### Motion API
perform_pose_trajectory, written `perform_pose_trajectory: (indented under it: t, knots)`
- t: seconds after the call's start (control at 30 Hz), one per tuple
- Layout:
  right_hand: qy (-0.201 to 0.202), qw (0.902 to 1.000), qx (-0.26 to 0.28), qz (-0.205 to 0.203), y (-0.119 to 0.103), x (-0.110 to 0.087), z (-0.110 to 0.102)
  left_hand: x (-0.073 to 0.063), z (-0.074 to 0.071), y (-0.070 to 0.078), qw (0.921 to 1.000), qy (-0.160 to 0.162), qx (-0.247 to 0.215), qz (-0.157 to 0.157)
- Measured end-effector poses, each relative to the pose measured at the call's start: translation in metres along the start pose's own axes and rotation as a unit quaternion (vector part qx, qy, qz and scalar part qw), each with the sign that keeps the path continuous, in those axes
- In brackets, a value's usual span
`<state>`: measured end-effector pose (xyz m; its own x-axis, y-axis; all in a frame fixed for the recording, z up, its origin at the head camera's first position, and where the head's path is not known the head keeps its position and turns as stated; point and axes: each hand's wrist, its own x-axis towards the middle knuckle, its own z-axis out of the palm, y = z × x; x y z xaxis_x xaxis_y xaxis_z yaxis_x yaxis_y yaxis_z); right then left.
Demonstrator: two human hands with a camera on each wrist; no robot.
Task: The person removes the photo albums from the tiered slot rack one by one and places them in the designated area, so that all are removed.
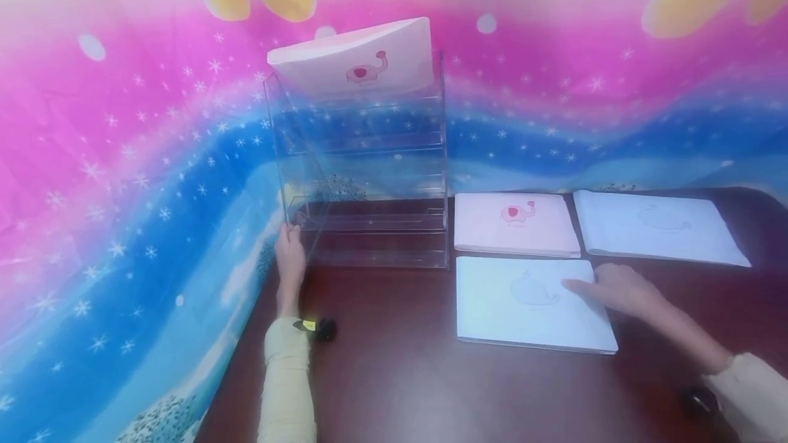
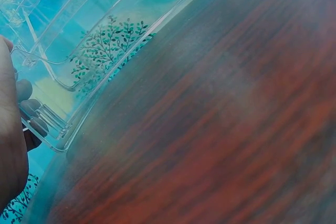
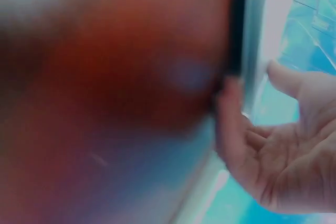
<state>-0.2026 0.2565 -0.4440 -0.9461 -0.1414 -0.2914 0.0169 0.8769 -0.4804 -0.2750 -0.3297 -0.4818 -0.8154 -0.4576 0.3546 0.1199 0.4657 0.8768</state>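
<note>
In the head view, my left hand (image 1: 291, 255) grips the lower left side of a clear plastic tiered rack (image 1: 394, 227). Its fingers curl behind the clear edge in the left wrist view, partly seen through the plastic. My right hand (image 1: 628, 291) holds the right edge of a white booklet (image 1: 492, 303) with a pale blue whale on its cover, lying on the table. The thumb is on the cover; the right wrist view has the other fingers (image 3: 231, 124) at the booklet's edge and underside. A pinkish elephant booklet (image 1: 308, 67) leans in the rack's top tier.
Behind the whale booklet lies a pink elephant booklet (image 1: 486, 224), and right of that another white whale booklet (image 1: 615, 224). All rest on a dark red-brown table (image 1: 394, 361). A colourful printed cloth (image 1: 141, 156) hangs close behind and left of the rack.
</note>
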Motion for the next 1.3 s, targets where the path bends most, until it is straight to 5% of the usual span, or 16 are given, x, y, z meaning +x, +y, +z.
perform_pose_trajectory:
  t: [0.23, 0.57, 1.03, 1.3]
  knots:
    - [0.002, 0.9959, -0.069, -0.059, -0.04, 0.004, -0.052, 0.003, 0.0, -0.005, 0.9999, -0.007, -0.011, -0.005]
    - [0.162, 0.9724, -0.02, -0.167, -0.109, 0.02, -0.119, -0.002, 0.002, -0.009, 0.9997, -0.005, -0.017, -0.02]
    - [0.272, 0.9289, -0.091, -0.234, -0.206, 0.056, -0.139, -0.004, 0.003, -0.009, 0.9996, 0.009, -0.023, -0.013]
    - [0.313, 0.9067, -0.059, -0.276, -0.244, 0.071, -0.143, -0.001, 0.002, -0.006, 0.9998, 0.014, -0.016, -0.005]
